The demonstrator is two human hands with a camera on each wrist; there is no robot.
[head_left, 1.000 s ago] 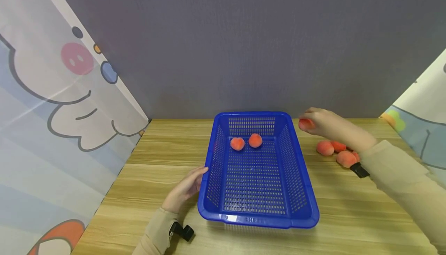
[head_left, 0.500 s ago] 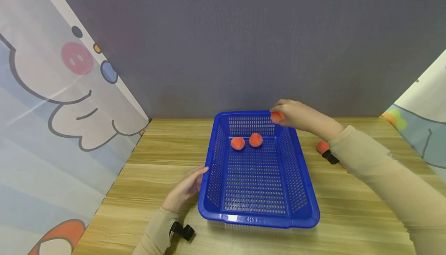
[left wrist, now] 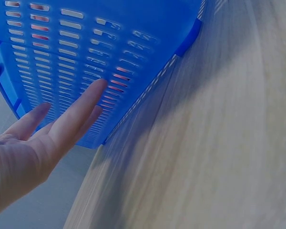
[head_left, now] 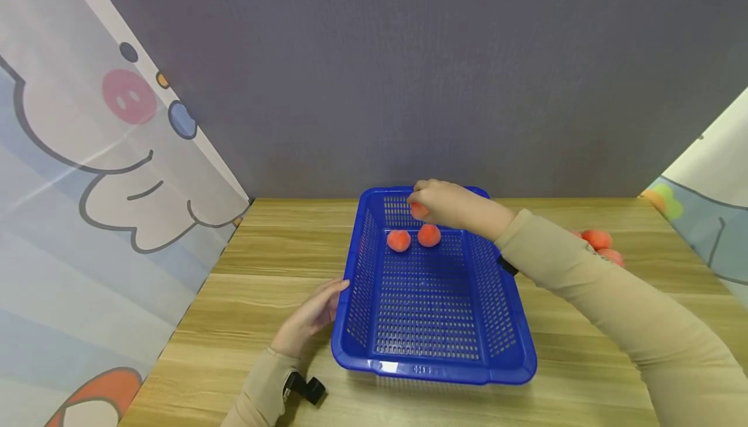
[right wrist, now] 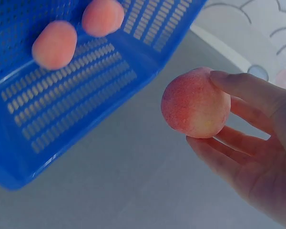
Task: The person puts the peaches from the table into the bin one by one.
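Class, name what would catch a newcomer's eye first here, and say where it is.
The bright blue basket on the wood-grain table strikes first, with two peaches lying inside towards its far end. Next comes the right hand near that end, holding a third peach.

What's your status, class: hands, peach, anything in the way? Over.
Right hand pinches peach near far end of basket. Left hand touches basket's left rim. Two peaches inside basket; no obstruction visible.

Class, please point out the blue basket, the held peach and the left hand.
Blue basket [head_left: 434, 370]: head view, near rim.
Held peach [right wrist: 195, 103]: right wrist view, middle of its visible side.
Left hand [head_left: 308, 317]: head view, middle of the hand.
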